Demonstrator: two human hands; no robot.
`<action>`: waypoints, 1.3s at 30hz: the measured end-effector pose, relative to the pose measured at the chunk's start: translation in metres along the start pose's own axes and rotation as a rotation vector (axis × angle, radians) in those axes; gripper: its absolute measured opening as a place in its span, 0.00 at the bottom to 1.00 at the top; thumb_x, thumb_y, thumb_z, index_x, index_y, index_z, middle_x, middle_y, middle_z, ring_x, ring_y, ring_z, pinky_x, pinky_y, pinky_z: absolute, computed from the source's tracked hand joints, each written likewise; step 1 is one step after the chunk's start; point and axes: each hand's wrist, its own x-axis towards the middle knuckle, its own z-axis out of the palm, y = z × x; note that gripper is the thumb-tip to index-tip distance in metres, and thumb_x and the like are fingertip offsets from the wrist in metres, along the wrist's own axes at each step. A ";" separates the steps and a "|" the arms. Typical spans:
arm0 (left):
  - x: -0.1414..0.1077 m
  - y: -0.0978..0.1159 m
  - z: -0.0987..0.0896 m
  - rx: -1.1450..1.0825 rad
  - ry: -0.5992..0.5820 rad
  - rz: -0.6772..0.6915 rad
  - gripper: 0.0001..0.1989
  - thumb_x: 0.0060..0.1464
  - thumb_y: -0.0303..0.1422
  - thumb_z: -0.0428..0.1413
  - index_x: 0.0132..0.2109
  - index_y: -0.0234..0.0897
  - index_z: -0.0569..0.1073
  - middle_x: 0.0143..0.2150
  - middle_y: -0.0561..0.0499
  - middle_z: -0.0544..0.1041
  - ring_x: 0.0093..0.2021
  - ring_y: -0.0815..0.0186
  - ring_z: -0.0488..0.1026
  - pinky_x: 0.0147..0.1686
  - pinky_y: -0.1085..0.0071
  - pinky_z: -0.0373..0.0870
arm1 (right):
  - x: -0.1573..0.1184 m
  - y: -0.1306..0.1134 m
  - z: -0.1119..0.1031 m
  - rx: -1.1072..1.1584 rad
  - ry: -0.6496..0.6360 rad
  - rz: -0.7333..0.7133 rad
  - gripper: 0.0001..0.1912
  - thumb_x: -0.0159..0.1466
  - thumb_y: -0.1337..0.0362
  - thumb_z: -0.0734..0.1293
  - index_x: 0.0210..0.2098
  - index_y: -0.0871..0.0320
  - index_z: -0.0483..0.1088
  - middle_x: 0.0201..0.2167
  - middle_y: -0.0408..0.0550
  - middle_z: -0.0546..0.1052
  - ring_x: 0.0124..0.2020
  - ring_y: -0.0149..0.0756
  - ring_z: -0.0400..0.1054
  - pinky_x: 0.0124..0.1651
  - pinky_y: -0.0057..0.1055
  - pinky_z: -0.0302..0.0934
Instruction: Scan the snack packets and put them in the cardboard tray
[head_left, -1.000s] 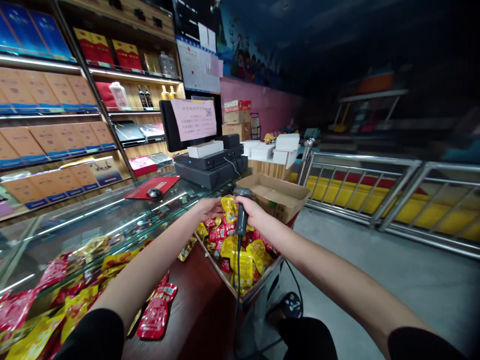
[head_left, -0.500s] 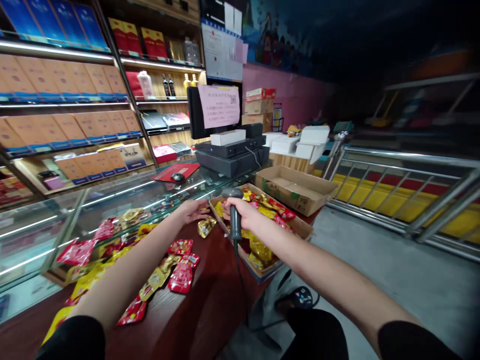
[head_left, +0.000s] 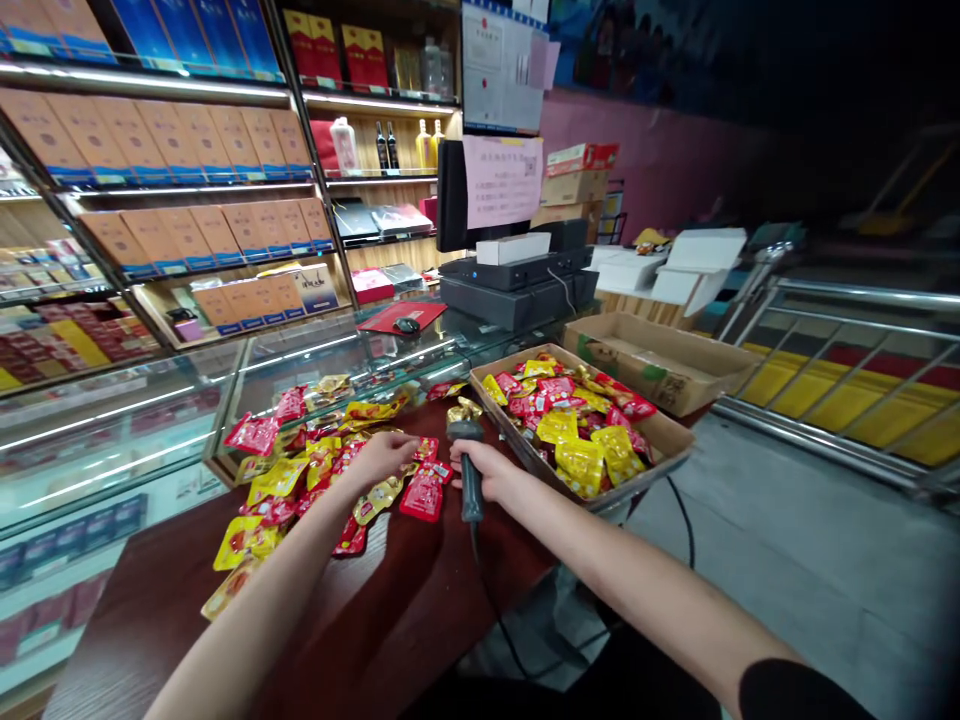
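This is a shop. Tall shelves (head_left: 187, 185) full of boxes stand at the back, and a metal railing (head_left: 840, 375) runs along the right side. On the left is a glass case (head_left: 135, 450) with a red mat (head_left: 401, 317) on top and a computer mouse (head_left: 406, 325) on the mat. A pink paper (head_left: 502, 180) hangs on a black screen (head_left: 452, 195).

In front is a dark red wooden counter (head_left: 375, 610). A cardboard tray (head_left: 622, 480) at its far right edge is heaped with yellow and red snack packets (head_left: 570, 430). A brown box (head_left: 645, 365) sits just behind the tray. More snack packets (head_left: 307, 470) lie in a messy pile on the counter, next to the glass.

The right hand (head_left: 487, 470) is closed around a black barcode scanner (head_left: 469, 470), just left of the tray, over the counter. Its black cord (head_left: 487, 590) hangs down. The left hand (head_left: 379, 458) is open, palm down, at the right end of the pile. I cannot tell if it touches a packet. A red packet (head_left: 422, 497) lies between the hands.
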 end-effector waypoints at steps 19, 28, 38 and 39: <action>-0.001 -0.034 0.058 0.316 0.094 0.339 0.27 0.34 0.29 0.67 0.46 0.45 0.76 0.44 0.46 0.78 0.49 0.51 0.72 0.51 0.63 0.63 | 0.010 0.006 -0.016 0.057 -0.059 -0.005 0.06 0.50 0.78 0.63 0.26 0.63 0.67 0.18 0.42 0.70 0.19 0.29 0.65 0.25 0.28 0.67; 0.017 -0.043 0.057 0.055 0.548 0.291 0.20 0.42 0.39 0.65 0.43 0.37 0.72 0.46 0.41 0.72 0.51 0.53 0.68 0.54 0.60 0.62 | 0.013 0.005 -0.025 0.274 0.006 -0.161 0.07 0.53 0.77 0.61 0.30 0.63 0.66 0.21 0.42 0.70 0.24 0.28 0.67 0.33 0.30 0.71; 0.042 -0.005 0.062 -0.872 0.090 -0.264 0.05 0.58 0.30 0.53 0.36 0.31 0.69 0.34 0.45 0.76 0.30 0.70 0.75 0.36 0.74 0.74 | 0.008 0.018 0.002 0.440 0.003 -0.299 0.06 0.53 0.72 0.62 0.32 0.61 0.68 0.25 0.42 0.72 0.28 0.27 0.69 0.39 0.26 0.70; 0.045 -0.002 0.062 -0.871 0.110 -0.257 0.04 0.58 0.28 0.53 0.36 0.32 0.69 0.32 0.47 0.75 0.28 0.71 0.74 0.34 0.75 0.73 | 0.007 0.020 0.004 0.438 -0.009 -0.303 0.07 0.53 0.72 0.62 0.32 0.61 0.68 0.26 0.43 0.73 0.29 0.28 0.70 0.40 0.26 0.70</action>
